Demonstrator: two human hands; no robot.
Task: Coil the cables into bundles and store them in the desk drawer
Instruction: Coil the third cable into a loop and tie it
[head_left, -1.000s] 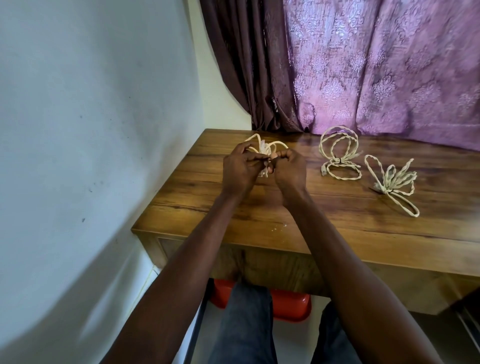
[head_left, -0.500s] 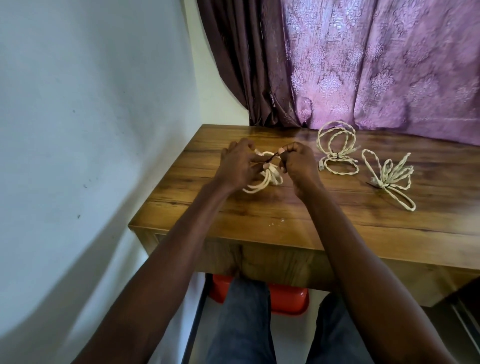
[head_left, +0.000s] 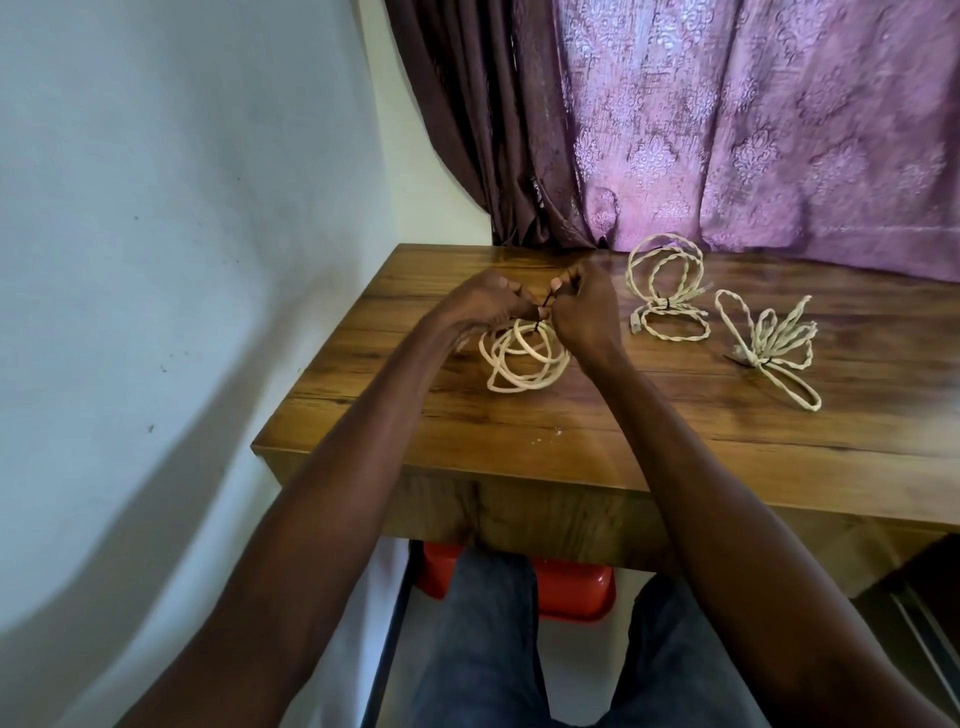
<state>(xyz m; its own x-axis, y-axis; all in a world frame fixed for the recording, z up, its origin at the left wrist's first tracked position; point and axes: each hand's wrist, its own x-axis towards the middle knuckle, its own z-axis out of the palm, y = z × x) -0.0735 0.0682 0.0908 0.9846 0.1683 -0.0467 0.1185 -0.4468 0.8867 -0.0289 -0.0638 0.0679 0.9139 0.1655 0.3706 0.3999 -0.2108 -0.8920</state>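
A cream cable coil (head_left: 522, 361) lies on the wooden desk (head_left: 597, 431) near its left side. My left hand (head_left: 480, 306) and my right hand (head_left: 584, 306) meet at the coil's far edge, fingers curled, pinching a thin black tie (head_left: 702, 300) wrapped round the loops. A second cream bundle (head_left: 667, 291), tied at its waist, lies to the right. A third tied bundle (head_left: 769, 348) with splayed loops rests further right. The desk drawer front is not plainly visible.
A white wall runs along the desk's left edge. Purple curtains (head_left: 753, 130) hang behind the desk. A red tub (head_left: 571, 587) sits on the floor under the desk, beyond my knees. A dark frame (head_left: 924, 613) shows at the lower right.
The coil went from raised between my hands to lying on the desk with its loops toward me. Both hands stayed together at its top on the tie.
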